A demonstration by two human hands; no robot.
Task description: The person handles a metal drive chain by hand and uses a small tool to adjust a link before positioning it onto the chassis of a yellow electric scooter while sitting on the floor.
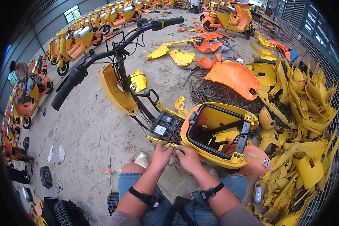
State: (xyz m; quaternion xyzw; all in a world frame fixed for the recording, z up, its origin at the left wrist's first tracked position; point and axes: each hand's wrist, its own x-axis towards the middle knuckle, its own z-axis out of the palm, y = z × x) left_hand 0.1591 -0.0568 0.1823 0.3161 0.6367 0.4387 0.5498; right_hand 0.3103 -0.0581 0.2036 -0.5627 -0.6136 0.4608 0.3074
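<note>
My left hand (161, 155) and my right hand (186, 158) are close together at the lower side of a partly stripped scooter, by the yellow edge strip (154, 139) of its footboard. Both have curled fingers on a small item too small to name. Just above them lies the exposed deck (163, 127) with dark components and cables. To their right is the yellow seat box (191, 137) with a black frame, open at the top, and an orange rear panel (254, 161). The black handlebar (72, 78) and a yellow front cover (114, 92) extend toward the upper left.
A tall pile of yellow panels (307, 169) lines the brick wall at right. Orange and yellow panels (229, 79) lie on metal parts ahead. Rows of scooters (67, 51) stand at back left; a person (23, 79) is among them. Black plastic crates (66, 213) sit at lower left.
</note>
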